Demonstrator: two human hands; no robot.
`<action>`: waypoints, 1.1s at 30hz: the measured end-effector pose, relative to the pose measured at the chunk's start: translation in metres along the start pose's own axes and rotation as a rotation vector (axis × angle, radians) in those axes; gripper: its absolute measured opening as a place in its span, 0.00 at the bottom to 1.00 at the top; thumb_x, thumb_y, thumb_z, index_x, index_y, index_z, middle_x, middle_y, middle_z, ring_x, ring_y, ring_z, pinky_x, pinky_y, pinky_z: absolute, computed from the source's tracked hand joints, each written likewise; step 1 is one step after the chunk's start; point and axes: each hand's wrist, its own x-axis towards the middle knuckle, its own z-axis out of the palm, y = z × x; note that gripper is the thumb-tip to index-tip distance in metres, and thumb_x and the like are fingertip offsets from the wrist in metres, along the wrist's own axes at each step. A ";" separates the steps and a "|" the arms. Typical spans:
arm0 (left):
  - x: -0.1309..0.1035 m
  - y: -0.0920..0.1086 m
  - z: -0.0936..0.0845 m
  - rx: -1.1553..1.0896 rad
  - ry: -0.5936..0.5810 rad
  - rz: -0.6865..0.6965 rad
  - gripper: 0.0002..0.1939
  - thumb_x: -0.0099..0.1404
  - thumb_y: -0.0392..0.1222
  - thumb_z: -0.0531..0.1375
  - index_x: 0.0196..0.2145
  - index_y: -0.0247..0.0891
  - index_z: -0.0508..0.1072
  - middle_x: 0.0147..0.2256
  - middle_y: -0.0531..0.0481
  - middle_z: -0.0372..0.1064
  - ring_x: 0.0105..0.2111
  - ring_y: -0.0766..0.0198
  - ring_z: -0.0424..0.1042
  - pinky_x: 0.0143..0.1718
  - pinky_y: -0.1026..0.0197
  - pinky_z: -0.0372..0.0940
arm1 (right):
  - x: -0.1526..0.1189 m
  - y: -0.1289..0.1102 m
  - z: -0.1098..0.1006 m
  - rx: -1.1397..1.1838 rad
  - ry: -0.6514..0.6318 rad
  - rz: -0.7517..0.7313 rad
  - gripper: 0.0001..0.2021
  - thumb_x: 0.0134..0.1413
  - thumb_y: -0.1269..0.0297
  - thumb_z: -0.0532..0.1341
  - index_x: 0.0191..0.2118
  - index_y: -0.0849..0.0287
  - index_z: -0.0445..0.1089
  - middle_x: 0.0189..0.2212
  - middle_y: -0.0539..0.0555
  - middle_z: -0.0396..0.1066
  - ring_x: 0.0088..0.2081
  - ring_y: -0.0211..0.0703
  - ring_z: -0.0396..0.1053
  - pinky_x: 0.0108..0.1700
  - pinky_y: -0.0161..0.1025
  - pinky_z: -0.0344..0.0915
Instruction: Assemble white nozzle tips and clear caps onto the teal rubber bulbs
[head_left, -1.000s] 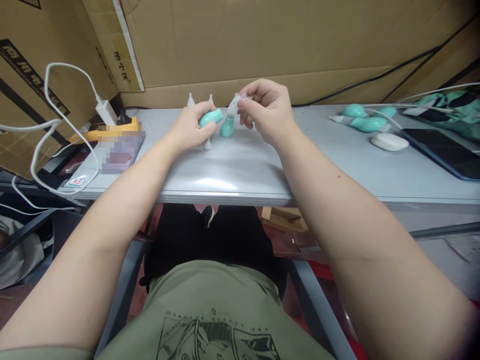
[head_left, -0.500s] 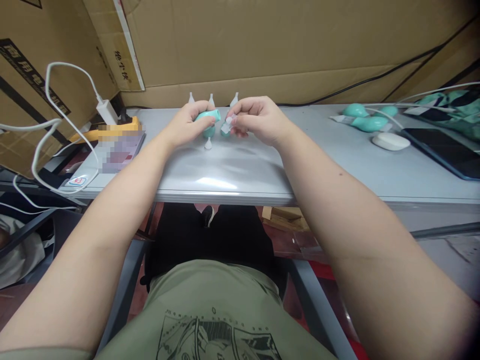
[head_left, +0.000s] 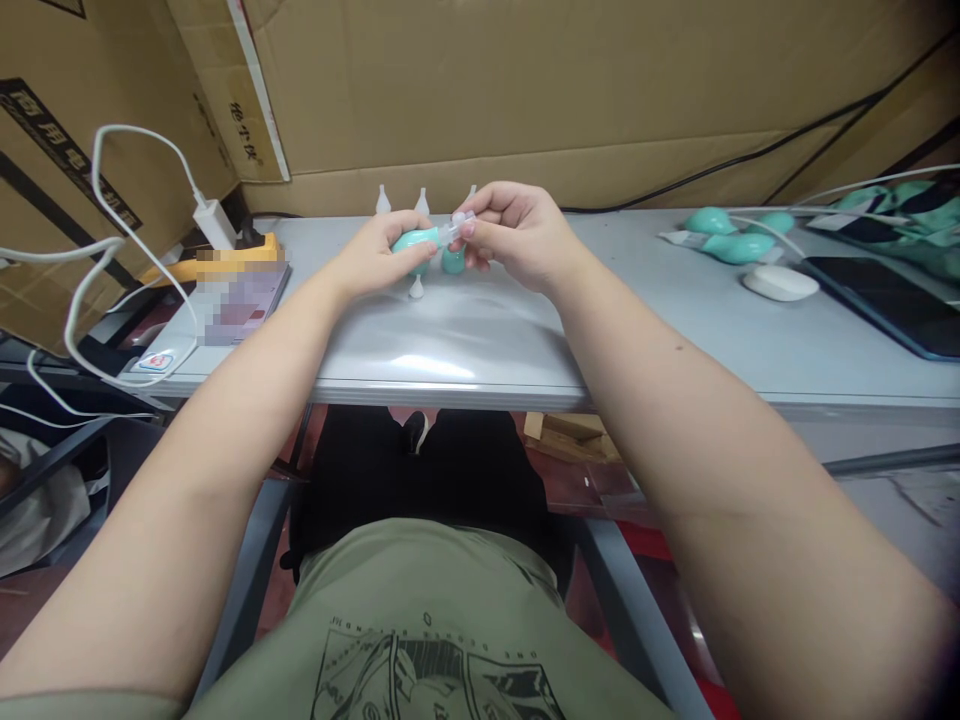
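Two bare forearms stretch forward past a green printed shirt and dark trousers, and both hands are above the grey table. On the left, past the table's front edge, lies a purplish flat item, its top blurred out. A dark phone lies far over to the right, with a white rounded case just beside it. Near the middle, a small white cone shows below the left hand, whose fingers and thumb are closed around a teal bulb, tilted with its end toward the right. The right hand pinches a clear plastic piece between thumb and fingers, right at that end; from where I stand I cannot tell whether it sits inside. Between the hands, another teal body rests on the tabletop. Three pale nozzle tips poke up behind the hands, and tall brown cardboard closes off the back.
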 end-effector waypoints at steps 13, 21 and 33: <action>-0.004 -0.005 0.001 0.147 0.058 0.069 0.18 0.76 0.62 0.73 0.40 0.45 0.83 0.35 0.47 0.80 0.37 0.49 0.80 0.44 0.49 0.77 | -0.002 0.000 0.000 -0.034 -0.009 -0.009 0.28 0.54 0.42 0.93 0.39 0.44 0.77 0.35 0.53 0.81 0.36 0.60 0.78 0.39 0.55 0.83; -0.001 -0.015 0.004 0.168 0.041 0.203 0.20 0.78 0.63 0.66 0.44 0.42 0.83 0.38 0.45 0.80 0.39 0.48 0.82 0.46 0.47 0.77 | 0.008 0.019 0.002 0.024 0.009 -0.046 0.31 0.57 0.42 0.95 0.39 0.46 0.73 0.32 0.52 0.82 0.33 0.57 0.78 0.33 0.51 0.81; -0.004 -0.012 0.000 0.259 -0.031 0.172 0.22 0.82 0.65 0.66 0.44 0.43 0.82 0.40 0.45 0.80 0.43 0.48 0.82 0.54 0.46 0.78 | 0.009 0.026 -0.003 0.170 -0.162 -0.035 0.39 0.46 0.30 0.98 0.40 0.49 0.80 0.35 0.54 0.86 0.32 0.51 0.77 0.33 0.47 0.75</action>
